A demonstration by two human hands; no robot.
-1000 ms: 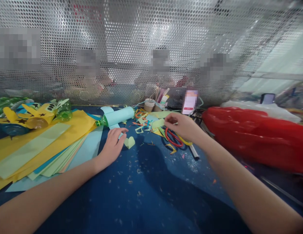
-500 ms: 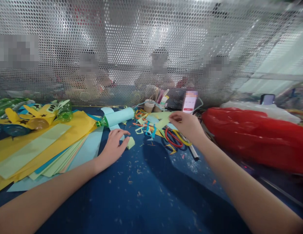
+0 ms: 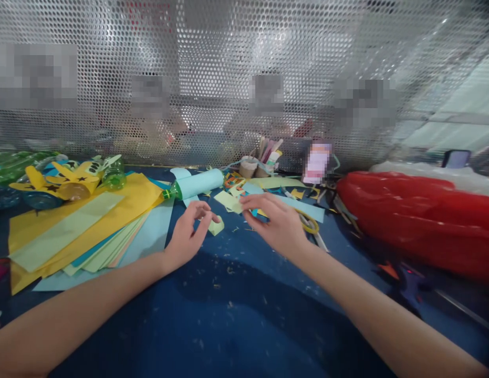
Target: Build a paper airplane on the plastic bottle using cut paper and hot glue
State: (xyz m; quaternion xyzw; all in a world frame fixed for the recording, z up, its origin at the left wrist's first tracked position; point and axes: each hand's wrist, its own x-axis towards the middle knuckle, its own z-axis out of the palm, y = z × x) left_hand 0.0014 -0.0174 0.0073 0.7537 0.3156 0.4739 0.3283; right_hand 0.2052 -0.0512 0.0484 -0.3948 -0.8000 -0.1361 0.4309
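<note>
My right hand [image 3: 281,224] pinches a small pale green piece of paper [image 3: 227,201] between thumb and fingertips, just above the scraps. My left hand [image 3: 188,231] is raised over the table with curled fingers apart and nothing visible in them. Close to its fingertips lies another small pale green paper piece [image 3: 216,226], apparently folded. Behind the left hand, a green plastic bottle [image 3: 173,192] lies on its side, wrapped in light blue paper [image 3: 200,181]. Paper scraps and a yellow-handled tool [image 3: 309,224], probably scissors, lie partly hidden behind my right hand.
Coloured paper sheets [image 3: 145,236] fan out at the left, below decorated bottle pieces [image 3: 76,181]. A cup [image 3: 248,167] near sticks and a lit phone [image 3: 318,161] stand by the perforated metal screen [image 3: 212,63]. A red plastic bag [image 3: 417,220] and a dark glue gun [image 3: 412,283] are at the right.
My right hand has moved left and nearer, bringing the pale green paper toward my left hand. The left hand's fingers have curled more. The camera view has shifted slightly.
</note>
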